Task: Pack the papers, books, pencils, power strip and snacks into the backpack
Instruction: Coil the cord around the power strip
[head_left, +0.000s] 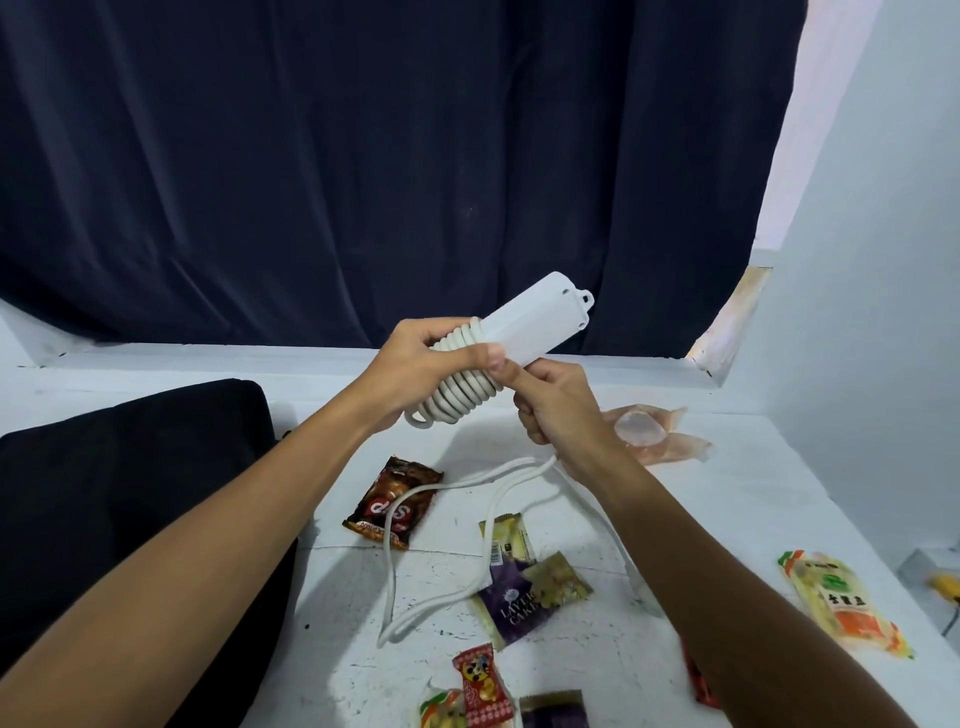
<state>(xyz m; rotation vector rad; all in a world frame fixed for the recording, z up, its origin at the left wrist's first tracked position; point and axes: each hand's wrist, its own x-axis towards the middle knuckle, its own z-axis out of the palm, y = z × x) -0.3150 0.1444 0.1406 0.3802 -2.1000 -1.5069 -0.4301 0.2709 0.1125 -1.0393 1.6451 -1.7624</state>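
Observation:
A white power strip (530, 317) is held up over the table, its cord coiled in several turns around its lower end. My left hand (421, 364) grips the strip and the coils. My right hand (556, 405) is closed on the loose white cord (415, 587), which trails down in loops across the table. The black backpack (119, 509) lies on the table at the left. Snack packets lie below: a brown one (395, 499) under the cord, a purple layer cake packet (511, 608), a yellow one (506, 535), a red one (480, 686).
A clear pink-tinted wrapper (654, 431) lies right of my right hand. An orange and green snack bag (841, 603) sits near the table's right edge. A dark curtain (363, 156) hangs behind the white table (727, 519), with a white wall at the right.

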